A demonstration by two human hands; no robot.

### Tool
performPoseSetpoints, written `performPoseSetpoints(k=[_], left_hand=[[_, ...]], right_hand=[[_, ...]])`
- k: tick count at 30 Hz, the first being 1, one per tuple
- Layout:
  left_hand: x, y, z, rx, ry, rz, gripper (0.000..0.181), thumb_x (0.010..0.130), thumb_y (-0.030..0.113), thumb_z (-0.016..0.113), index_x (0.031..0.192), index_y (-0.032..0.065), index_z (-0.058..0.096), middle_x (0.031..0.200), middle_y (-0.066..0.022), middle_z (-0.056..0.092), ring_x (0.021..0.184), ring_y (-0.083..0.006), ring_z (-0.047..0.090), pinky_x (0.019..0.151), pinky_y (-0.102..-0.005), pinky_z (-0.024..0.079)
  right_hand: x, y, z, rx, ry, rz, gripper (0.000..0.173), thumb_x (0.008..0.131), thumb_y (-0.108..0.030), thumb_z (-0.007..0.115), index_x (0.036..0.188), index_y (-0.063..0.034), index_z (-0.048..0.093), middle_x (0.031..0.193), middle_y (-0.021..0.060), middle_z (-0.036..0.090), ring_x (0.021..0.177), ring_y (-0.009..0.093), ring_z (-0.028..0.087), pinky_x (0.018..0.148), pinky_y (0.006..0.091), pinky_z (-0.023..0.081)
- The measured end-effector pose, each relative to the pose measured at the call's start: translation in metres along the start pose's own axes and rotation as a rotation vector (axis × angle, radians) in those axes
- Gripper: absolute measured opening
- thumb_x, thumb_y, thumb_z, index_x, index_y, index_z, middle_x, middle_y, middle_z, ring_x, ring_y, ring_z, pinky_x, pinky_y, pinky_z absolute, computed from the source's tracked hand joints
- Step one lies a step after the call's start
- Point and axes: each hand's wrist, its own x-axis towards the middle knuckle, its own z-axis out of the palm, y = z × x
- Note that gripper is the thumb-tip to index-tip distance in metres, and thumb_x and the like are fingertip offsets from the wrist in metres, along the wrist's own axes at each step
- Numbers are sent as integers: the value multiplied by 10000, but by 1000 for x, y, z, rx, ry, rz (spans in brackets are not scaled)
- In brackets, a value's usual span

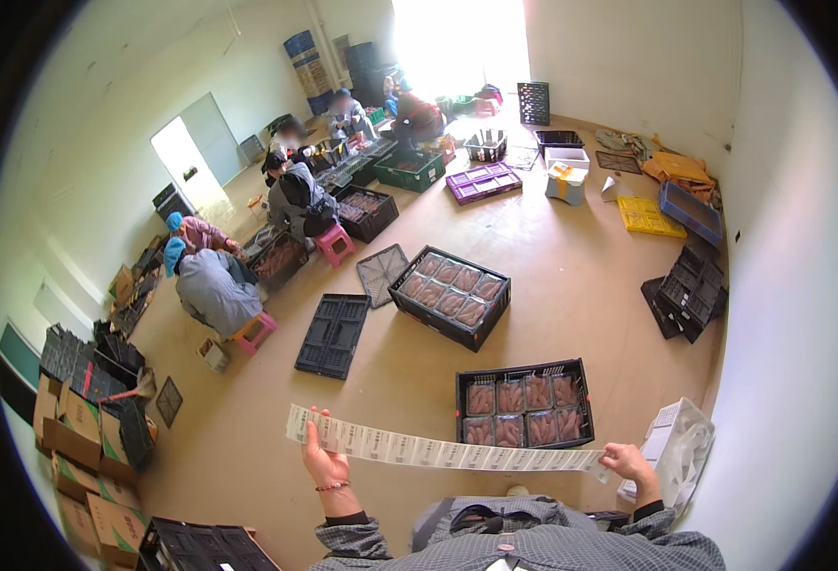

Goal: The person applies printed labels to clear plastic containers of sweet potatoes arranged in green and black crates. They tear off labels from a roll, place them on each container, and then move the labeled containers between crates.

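Note:
A long strip of printed labels (426,451) is stretched between my two hands, sagging slightly in the middle. My left hand (325,457) pinches it near its left end, thumb in front. At the other end my right hand (627,460) grips the strip, and a short tail hangs below the fingers. Just beyond the strip, a black plastic crate (526,367) holds several clear packs of reddish-brown, finger-shaped sweet potatoes (539,392). The strip passes across the crate's near side. A second black crate (455,335), farther off, is filled with similar clear packs.
A folded black crate (332,335) and a mesh panel (383,275) lie left of the far crate. Co-workers (219,285) sit on low stools along the left. Cardboard boxes (116,524) stand lower left; a white basket (683,446) stands by the right wall.

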Motion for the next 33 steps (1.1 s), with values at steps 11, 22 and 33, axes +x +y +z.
performPoseSetpoints(k=[11, 22, 33], left_hand=[[48, -19, 48, -1, -115, -71, 332, 931, 206, 472, 1214, 33, 485, 1059, -96, 597, 989, -179, 552, 881, -347, 440], [66, -19, 83, 251, -429, 104, 354, 928, 162, 482, 1198, -66, 475, 1035, -152, 612, 948, -153, 582, 817, -278, 484], [61, -10, 79, 347, -520, -2, 307, 932, 148, 458, 1170, -43, 497, 1165, -122, 544, 997, -218, 583, 816, -335, 508]], right_hand=[[12, 11, 3, 874, 391, 214, 108, 813, -128, 623, 789, -58, 544, 682, -44, 499, 606, 54, 430, 549, 201, 362], [56, -5, 20, 1014, 692, 148, 127, 907, -197, 535, 888, -73, 549, 689, -38, 541, 524, 17, 450, 430, 170, 334], [80, -39, 9, 980, 689, 154, 152, 909, -201, 516, 905, -55, 561, 696, -27, 565, 521, 18, 459, 420, 165, 313]])
